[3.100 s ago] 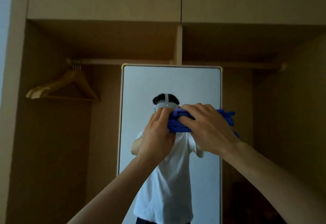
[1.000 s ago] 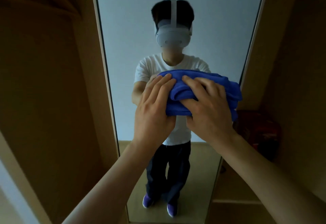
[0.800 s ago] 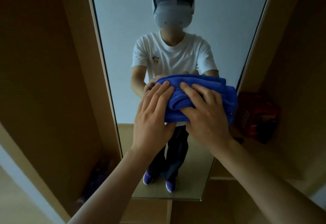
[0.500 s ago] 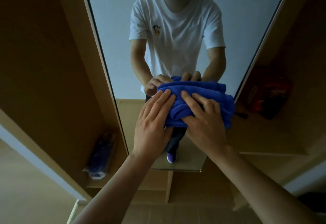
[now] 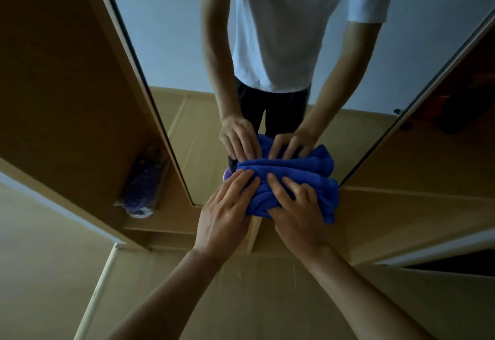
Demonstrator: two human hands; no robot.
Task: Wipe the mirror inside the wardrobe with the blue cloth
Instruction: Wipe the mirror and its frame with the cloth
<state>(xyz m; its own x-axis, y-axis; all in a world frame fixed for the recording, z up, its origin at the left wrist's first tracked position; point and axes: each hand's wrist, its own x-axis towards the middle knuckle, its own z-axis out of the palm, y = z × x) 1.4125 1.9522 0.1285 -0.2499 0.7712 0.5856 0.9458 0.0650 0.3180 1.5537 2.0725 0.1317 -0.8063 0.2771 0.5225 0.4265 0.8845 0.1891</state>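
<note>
1. Closest to us, two bare forearms reach up from the bottom edge, over a pale floor [image 5: 160, 299].
2. The left hand [image 5: 225, 213] lies flat, fingers straight and close together. It grasps nothing, and its fingertips press on the left end of the blue cloth [image 5: 302, 176].
3. The right hand [image 5: 297, 215] spreads over the cloth's middle. Its fingers are extended and only slightly bent, so it is pushing on the cloth rather than clasping it.
4. We see the cloth bunched into a thick roll. It is held against the mirror [image 5: 166, 45] at the bottom edge, towards the right side.
5. The mirror stands between brown wardrobe panels [image 5: 67, 71]. On the low shelf to its left, a plastic-wrapped package [image 5: 144, 184] lies just beside the frame.
6. In the glass we make out reflected hands meeting the cloth, with a white T-shirt above them.
</note>
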